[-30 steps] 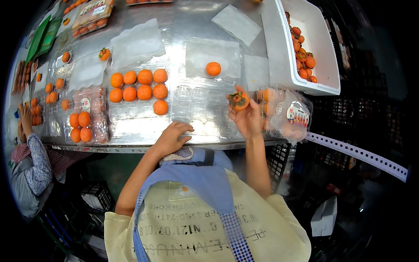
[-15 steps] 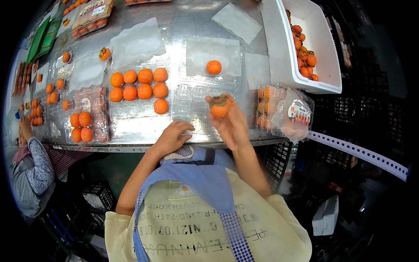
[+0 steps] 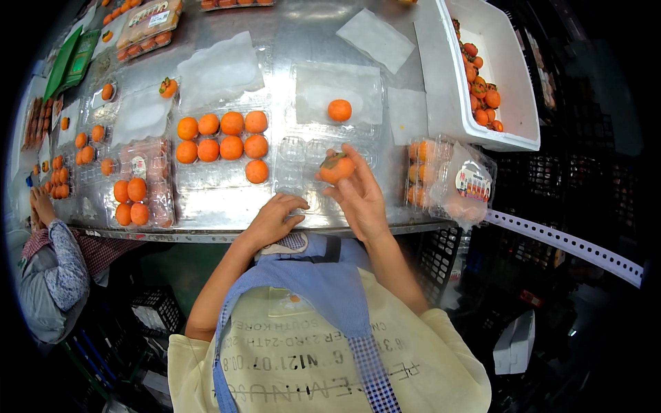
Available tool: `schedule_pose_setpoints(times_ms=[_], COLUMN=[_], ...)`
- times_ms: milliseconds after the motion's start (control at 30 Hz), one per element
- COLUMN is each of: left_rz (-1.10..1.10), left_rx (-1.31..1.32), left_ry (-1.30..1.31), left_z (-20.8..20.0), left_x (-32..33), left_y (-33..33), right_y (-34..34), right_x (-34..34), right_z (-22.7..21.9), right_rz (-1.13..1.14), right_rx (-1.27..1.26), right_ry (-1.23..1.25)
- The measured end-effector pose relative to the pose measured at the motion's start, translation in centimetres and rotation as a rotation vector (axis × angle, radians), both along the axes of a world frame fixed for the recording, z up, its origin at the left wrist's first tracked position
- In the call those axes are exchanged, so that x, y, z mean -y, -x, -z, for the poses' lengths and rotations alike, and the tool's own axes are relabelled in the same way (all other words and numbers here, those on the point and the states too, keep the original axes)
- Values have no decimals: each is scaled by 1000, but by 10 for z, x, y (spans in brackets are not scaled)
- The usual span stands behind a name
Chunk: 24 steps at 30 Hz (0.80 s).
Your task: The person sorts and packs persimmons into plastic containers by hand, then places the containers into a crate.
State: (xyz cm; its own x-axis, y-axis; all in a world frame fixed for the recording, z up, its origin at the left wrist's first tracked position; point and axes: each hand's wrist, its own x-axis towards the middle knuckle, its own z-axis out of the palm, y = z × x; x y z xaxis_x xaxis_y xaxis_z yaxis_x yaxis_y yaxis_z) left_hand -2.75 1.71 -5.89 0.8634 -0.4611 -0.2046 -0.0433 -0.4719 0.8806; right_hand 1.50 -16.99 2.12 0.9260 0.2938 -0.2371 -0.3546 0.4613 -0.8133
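Note:
My right hand (image 3: 363, 206) pinches an orange persimmon (image 3: 338, 169) with its green calyx turned up, held above the near part of a clear plastic tray (image 3: 292, 148). My left hand (image 3: 277, 217) rests by the table's near edge, thumb and fingers apart, holding nothing. On the white liner at the far side of that tray sits a single persimmon (image 3: 339, 110). To the left, another clear tray holds rows of persimmons (image 3: 232, 124), with one more persimmon (image 3: 257, 171) at its near right; its far half bears a white liner (image 3: 224, 69).
A white foam box (image 3: 513, 131) of persimmons stands at the far right. Before it are filled clear packs (image 3: 454, 179). Loose white liners (image 3: 375, 40) lie on the metal table (image 3: 303, 34). A co-worker's patterned sleeve (image 3: 65, 265) shows at left, beside more trays.
My right hand has shifted slightly left with the persimmon, which has tilted in its fingers. My left hand stays in place by the edge.

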Motion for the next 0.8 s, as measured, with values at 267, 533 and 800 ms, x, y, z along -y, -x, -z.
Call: schedule_pose_setpoints(times_ms=[267, 533, 800], left_rz=[2, -2, 3], left_rx=[-6, -32, 7], left_ry=[7, 7, 6], left_z=[0, -8, -8], left_x=[0, 0, 0], left_y=[0, -2, -1], right_y=[4, -1, 2], right_x=[-6, 2, -8], right_z=[4, 18, 12], right_rz=[27, -25, -44], right_rx=[71, -303, -328], right_ry=[135, -380, -250])
